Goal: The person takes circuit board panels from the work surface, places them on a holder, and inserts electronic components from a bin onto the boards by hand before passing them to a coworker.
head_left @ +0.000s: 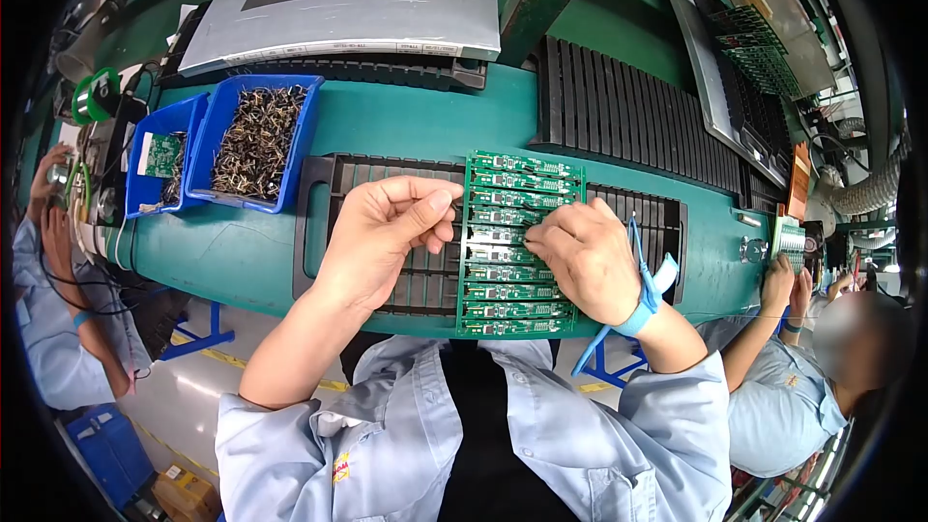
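A green circuit board panel (pixel 509 243), divided into several narrow strips with small parts on them, lies across a black slotted tray (pixel 425 275). My left hand (pixel 398 217) is closed in a pinch at the panel's upper left edge. Whatever sits between its thumb and finger is too small to name. Over the right half of the panel, my right hand (pixel 590 256) has its fingers bent together and pointing down at the strips. Its fingertips are mostly hidden, so what they grip cannot be made out. A blue strap (pixel 643 304) circles my right wrist.
Left of the tray, a blue bin (pixel 295 140) holds many small leaded parts (pixel 256 140). Beside it, a smaller blue bin (pixel 145 150) contains a green board. Black slotted racks (pixel 628 106) stand behind. People (pixel 788 406) sit on both sides.
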Motion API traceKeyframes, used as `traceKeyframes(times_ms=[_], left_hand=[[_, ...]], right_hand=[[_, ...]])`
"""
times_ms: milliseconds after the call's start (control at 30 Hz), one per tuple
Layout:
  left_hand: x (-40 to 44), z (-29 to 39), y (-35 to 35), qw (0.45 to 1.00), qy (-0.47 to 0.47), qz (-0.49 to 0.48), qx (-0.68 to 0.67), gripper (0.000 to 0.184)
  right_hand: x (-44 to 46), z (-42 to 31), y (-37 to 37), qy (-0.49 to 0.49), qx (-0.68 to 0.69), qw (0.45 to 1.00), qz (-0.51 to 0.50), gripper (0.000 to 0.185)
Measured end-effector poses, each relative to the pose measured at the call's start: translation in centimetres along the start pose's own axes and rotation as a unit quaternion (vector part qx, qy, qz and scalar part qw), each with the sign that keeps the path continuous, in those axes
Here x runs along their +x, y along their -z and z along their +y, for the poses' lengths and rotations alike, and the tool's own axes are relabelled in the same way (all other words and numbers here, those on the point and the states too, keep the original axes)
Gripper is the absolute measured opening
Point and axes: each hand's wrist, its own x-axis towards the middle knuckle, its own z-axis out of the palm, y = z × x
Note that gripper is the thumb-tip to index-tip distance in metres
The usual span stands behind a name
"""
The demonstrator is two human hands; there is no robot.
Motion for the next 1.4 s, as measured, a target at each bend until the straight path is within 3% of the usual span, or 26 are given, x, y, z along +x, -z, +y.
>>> traceKeyframes(times_ms=[167, 533, 867, 1033, 1167, 1400], left_hand=[[0.0, 0.2, -0.1, 1.0, -0.004, -0.006, 0.017, 0.015], [0.1, 0.1, 0.2, 1.0, -0.007, -0.023, 0.009, 0.015], [0.0, 0.2, 0.0, 1.0, -0.004, -0.023, 0.008, 0.014], [0.0, 0.1, -0.1, 1.0, -0.002, -0.023, 0.007, 0.015], [-0.2, -0.1, -0.5, 0.999, -0.028, -0.026, 0.027, 0.015], [-0.8, -0.6, -2.2, 0.983, -0.069, -0.028, 0.166, 0.018]], right_hand=[[-0.1, 0.6, -0.6, -0.037, 0.116, 0.992, 0.012, 0.003], [-0.7, -0.2, -1.3, -0.024, 0.047, 0.998, 0.044, 0.009], [-0.7, -1.0, -1.8, 0.046, -0.149, 0.985, 0.076, 0.019], [-0.6, -2.0, -1.3, 0.027, -0.165, 0.985, 0.047, 0.024], [-0.4, -3.3, -0.8, 0.09, -0.306, 0.947, -0.029, 0.026], [0.4, -2.3, 0.4, 0.02, -0.043, 0.997, 0.055, 0.025]])
